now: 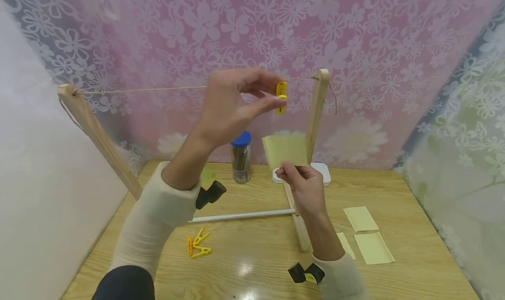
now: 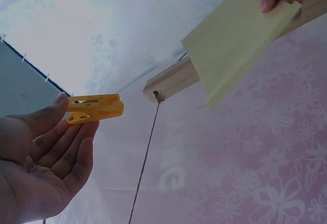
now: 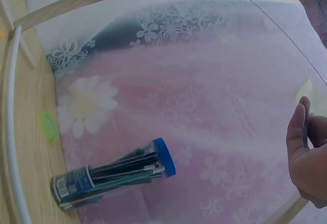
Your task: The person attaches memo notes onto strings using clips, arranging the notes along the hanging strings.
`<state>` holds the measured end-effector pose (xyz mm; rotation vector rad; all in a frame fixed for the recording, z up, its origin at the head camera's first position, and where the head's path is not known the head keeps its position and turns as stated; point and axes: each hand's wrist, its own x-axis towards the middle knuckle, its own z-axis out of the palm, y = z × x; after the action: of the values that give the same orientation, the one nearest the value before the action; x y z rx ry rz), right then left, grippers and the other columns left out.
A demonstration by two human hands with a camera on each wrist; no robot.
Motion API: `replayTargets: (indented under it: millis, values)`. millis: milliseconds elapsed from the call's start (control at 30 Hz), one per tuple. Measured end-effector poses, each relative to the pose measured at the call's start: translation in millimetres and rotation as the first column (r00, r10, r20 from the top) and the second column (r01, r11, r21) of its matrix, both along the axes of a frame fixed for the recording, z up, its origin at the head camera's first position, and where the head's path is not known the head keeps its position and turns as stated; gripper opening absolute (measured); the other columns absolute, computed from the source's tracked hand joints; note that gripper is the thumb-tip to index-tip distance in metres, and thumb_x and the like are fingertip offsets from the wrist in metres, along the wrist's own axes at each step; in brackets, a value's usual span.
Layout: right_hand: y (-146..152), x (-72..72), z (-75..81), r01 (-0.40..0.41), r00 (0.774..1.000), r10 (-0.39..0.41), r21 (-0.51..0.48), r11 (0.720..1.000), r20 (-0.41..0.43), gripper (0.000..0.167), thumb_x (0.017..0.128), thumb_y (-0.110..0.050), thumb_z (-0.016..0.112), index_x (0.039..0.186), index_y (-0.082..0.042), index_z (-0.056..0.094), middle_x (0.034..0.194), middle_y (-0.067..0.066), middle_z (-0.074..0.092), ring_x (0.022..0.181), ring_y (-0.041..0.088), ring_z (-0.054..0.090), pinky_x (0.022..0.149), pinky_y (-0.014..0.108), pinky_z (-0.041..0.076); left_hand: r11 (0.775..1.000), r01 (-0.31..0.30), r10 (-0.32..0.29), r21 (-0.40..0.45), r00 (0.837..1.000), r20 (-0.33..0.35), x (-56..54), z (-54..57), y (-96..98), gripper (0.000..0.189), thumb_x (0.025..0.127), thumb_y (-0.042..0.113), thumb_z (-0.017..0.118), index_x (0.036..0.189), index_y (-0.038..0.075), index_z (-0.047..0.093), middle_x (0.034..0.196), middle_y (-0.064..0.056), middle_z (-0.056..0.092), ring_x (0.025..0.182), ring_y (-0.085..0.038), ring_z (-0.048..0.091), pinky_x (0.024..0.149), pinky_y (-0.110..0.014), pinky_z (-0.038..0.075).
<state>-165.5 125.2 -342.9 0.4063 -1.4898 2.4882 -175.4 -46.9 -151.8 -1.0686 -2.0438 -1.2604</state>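
My left hand [image 1: 230, 102] pinches a yellow clothespin [image 1: 281, 97] between thumb and fingers, near the right part of the string [image 1: 150, 89]. In the left wrist view the clothespin [image 2: 97, 107] lies across the fingertips, apart from the string [image 2: 145, 168]. Lower and to the right, my right hand [image 1: 304, 186] holds a yellow paper sheet [image 1: 287, 148] by its bottom edge, in front of the right wooden post [image 1: 317, 107]. In the right wrist view only a corner of the sheet [image 3: 305, 91] shows beyond the right hand [image 3: 309, 157].
A left wooden post [image 1: 102, 137] carries the string's other end. Yellow and orange clothespins [image 1: 201, 249] lie on the wooden table [image 1: 244, 278]. More yellow sheets [image 1: 374, 248] lie at right. Behind stand a blue-lidded jar [image 1: 240, 159] and a white box [image 1: 325, 173]; a white rod [image 1: 244, 215] lies low between the posts.
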Motion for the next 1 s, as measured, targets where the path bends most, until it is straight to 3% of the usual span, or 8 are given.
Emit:
replayTargets:
  millis: [167, 367, 500, 667, 1000]
  values:
    - [-11.2, -13.1, 10.7, 0.022, 1.0, -0.021, -0.035, 0.999, 0.021, 0.017, 0.092, 0.001, 0.058, 0.083, -0.006, 0.071, 0.077, 0.003, 0.067, 0.074, 0.012, 0.068, 0.079, 0.023, 0.056, 0.999, -0.021, 0.018, 0.036, 0.997, 0.08, -13.8, 16.2, 6.6, 0.017, 0.079, 0.007, 0.076, 0.091, -0.002, 0.069, 0.09, -0.012, 0.073, 0.081, -0.013, 0.069, 0.074, -0.021, 0.055]
    - [-19.5, -27.5, 18.6, 0.101, 0.995, -0.099, -0.074, 0.992, 0.024, 0.015, 0.091, 0.001, 0.059, 0.079, -0.005, 0.066, 0.075, 0.003, 0.065, 0.069, 0.012, 0.067, 0.075, 0.022, 0.057, 0.998, -0.031, 0.022, 0.062, 0.99, 0.138, -27.5, 29.9, 13.1, 0.015, 0.08, 0.007, 0.075, 0.089, -0.003, 0.069, 0.09, -0.013, 0.073, 0.076, -0.014, 0.07, 0.073, -0.023, 0.056]
    - [-25.2, -33.6, 26.0, 0.084, 0.996, -0.083, -0.152, 0.985, 0.011, 0.014, 0.091, 0.001, 0.058, 0.081, -0.005, 0.065, 0.076, 0.003, 0.066, 0.07, 0.011, 0.067, 0.073, 0.02, 0.057, 0.996, -0.068, 0.057, 0.054, 0.981, 0.184, -32.9, 36.4, 17.2, 0.013, 0.08, 0.007, 0.075, 0.088, -0.002, 0.07, 0.091, -0.013, 0.072, 0.077, -0.014, 0.071, 0.076, -0.021, 0.056]
    - [-30.4, -38.5, 37.6, 0.061, 0.998, -0.06, -0.21, 0.976, 0.011, 0.012, 0.091, 0.0, 0.059, 0.081, -0.004, 0.065, 0.078, 0.003, 0.068, 0.072, 0.012, 0.068, 0.074, 0.02, 0.057, 0.994, -0.105, 0.097, 0.034, 0.977, 0.191, -39.5, 36.8, 20.3, 0.011, 0.08, 0.006, 0.074, 0.086, -0.002, 0.071, 0.088, -0.012, 0.072, 0.077, -0.013, 0.069, 0.077, -0.019, 0.055]
    - [-33.2, -48.3, 49.6, 0.118, 0.993, -0.109, -0.262, 0.958, 0.048, 0.017, 0.09, 0.003, 0.059, 0.076, -0.004, 0.066, 0.074, 0.004, 0.067, 0.067, 0.012, 0.068, 0.07, 0.02, 0.057, 0.989, -0.149, 0.148, -0.015, 0.957, 0.25, -46.0, 31.9, 21.6, 0.007, 0.08, 0.005, 0.074, 0.083, -0.001, 0.071, 0.085, -0.011, 0.072, 0.071, -0.011, 0.067, 0.072, -0.019, 0.054]
